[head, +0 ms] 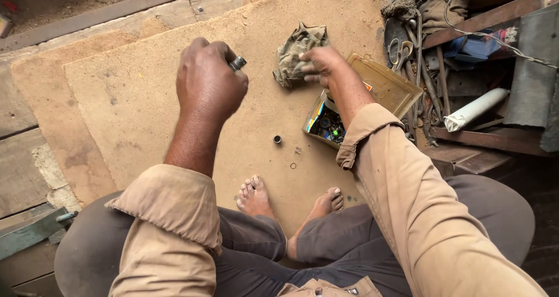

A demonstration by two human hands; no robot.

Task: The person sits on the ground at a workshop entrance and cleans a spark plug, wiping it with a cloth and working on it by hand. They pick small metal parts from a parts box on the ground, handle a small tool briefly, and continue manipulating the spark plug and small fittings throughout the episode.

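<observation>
My left hand (211,83) is closing into a fist around a small grey metal cylindrical sleeve (237,62), which is showing between thumb and forefinger; the hand is hanging raised above the board. My right hand (322,64) is reaching forward with fingers curled, gripping the edge of a crumpled olive-drab cloth rag (298,50) that is lying on the board.

Under my right forearm a small open plastic box with a clear amber lid (384,87) is sitting, its lid lying flat beside it and its tray holding small mixed parts that I cannot tell apart.

Near the box, between it and my feet, a short dark metal bush (277,139) is standing upright on the board; a thin metal ring (293,165) is lying just beyond it toward me, apart from it, with another tiny part close by that is too small to identify.

All of this is resting on a tan fibreboard sheet (145,99) laid over worn wooden planks. I am sitting cross-legged, bare feet resting on the sheet.

To the right, a cluttered pile of long metal tools (422,82) and a white rolled tube (474,109) are lying among rusty framing.
</observation>
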